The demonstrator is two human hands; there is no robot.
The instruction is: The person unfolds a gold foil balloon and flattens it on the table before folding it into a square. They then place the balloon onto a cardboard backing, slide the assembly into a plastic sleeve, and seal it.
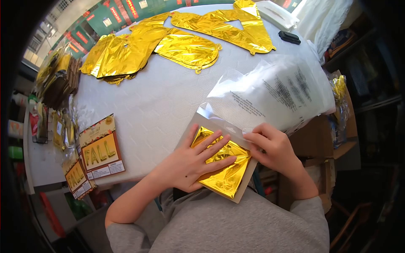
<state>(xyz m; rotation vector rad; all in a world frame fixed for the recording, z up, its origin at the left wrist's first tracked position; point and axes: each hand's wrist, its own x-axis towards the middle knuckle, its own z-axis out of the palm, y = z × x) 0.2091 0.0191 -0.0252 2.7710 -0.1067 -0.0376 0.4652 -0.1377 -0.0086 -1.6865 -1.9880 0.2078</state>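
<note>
A clear plastic bag (205, 110) with a grey backing card and a folded gold foil balloon (230, 179) lies tilted at the table's front edge, close to my body. Spread flat across the gold foil is my left hand (192, 164), fingers apart, pressing on the package. At the package's right edge, by the hang hole, my right hand (270, 147) has thumb and fingers pinched together on the clear plastic. Exactly which layer it grips is partly hidden by the fingers.
Gold foil balloons (122, 55) are spread along the far side. Printed plastic bags (270, 92) lie at right, near a black object (289, 37). Finished-looking FALL packages (102, 147) stand at left beside stacked packs (59, 78). A cardboard box (314, 137) sits right.
</note>
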